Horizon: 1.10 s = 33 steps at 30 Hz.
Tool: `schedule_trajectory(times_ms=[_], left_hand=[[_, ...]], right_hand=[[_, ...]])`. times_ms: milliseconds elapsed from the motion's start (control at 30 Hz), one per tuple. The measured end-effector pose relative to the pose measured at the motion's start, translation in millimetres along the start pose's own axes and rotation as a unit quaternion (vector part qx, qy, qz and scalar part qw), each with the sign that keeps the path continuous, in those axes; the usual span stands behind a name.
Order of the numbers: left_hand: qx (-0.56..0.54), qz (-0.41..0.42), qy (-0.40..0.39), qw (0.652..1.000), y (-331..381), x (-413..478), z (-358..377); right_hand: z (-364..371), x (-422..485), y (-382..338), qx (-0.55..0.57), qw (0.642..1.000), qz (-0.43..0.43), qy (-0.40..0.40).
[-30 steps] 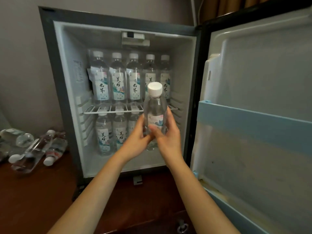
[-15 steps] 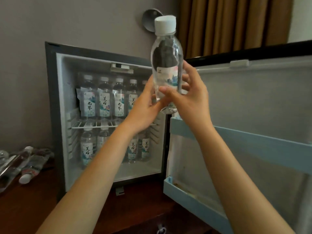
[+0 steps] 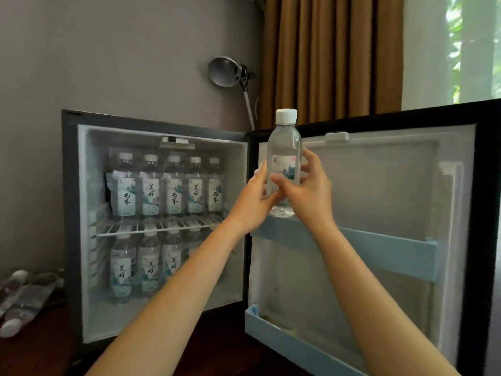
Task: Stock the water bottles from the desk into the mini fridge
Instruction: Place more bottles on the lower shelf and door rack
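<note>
Both hands hold one clear water bottle (image 3: 284,147) with a white cap upright, its base just above the left end of the upper blue door shelf (image 3: 379,248). My left hand (image 3: 254,202) grips its lower left side and my right hand (image 3: 311,188) wraps its right side. The mini fridge (image 3: 70,213) stands open. Several labelled bottles fill its upper wire shelf (image 3: 162,183), and more bottles (image 3: 146,267) stand below. Several loose bottles (image 3: 19,297) lie on the brown desk (image 3: 40,354) at far left.
The fridge door (image 3: 393,185) is swung wide to the right, with a lower blue door bin (image 3: 292,346) holding nothing I can see. A metal lamp (image 3: 225,71) and brown curtains (image 3: 330,55) are behind the fridge. A window is at far right.
The bottle moved from in front of the fridge interior up and rightward to the door, then lowered toward the upper door shelf. My view rose and shifted right.
</note>
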<state>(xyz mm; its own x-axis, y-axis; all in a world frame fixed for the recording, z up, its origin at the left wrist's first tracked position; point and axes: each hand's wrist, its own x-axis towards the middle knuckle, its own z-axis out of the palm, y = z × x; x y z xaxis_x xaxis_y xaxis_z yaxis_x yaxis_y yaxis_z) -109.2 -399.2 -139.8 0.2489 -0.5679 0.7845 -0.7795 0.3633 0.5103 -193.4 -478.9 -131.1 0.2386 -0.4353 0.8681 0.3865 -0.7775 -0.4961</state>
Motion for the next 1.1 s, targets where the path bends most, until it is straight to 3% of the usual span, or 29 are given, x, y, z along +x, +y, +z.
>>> schedule_trajectory(times_ms=[300, 467, 600, 867, 1100], left_hand=[[0.139, -0.033, 0.013, 0.990, -10, 4, 13], [0.254, -0.059, -0.012, 0.965, -9, 16, 29], [0.307, -0.037, 0.027, 0.951, -13, 18, 44], [0.326, -0.012, 0.074, 0.942, -23, 30, 58], [0.247, 0.005, 0.110, 0.963, -34, 25, 60]], right_hand=[[-20, 15, 30, -0.076, 0.996, -0.013, -0.050], [-40, 30, 55, -0.084, 0.991, 0.018, -0.105], [-51, 39, 72, -0.073, 0.987, 0.033, -0.142], [-55, 54, 99, -0.090, 0.983, 0.033, -0.156], [-54, 55, 101, -0.152, 0.973, 0.010, -0.173]])
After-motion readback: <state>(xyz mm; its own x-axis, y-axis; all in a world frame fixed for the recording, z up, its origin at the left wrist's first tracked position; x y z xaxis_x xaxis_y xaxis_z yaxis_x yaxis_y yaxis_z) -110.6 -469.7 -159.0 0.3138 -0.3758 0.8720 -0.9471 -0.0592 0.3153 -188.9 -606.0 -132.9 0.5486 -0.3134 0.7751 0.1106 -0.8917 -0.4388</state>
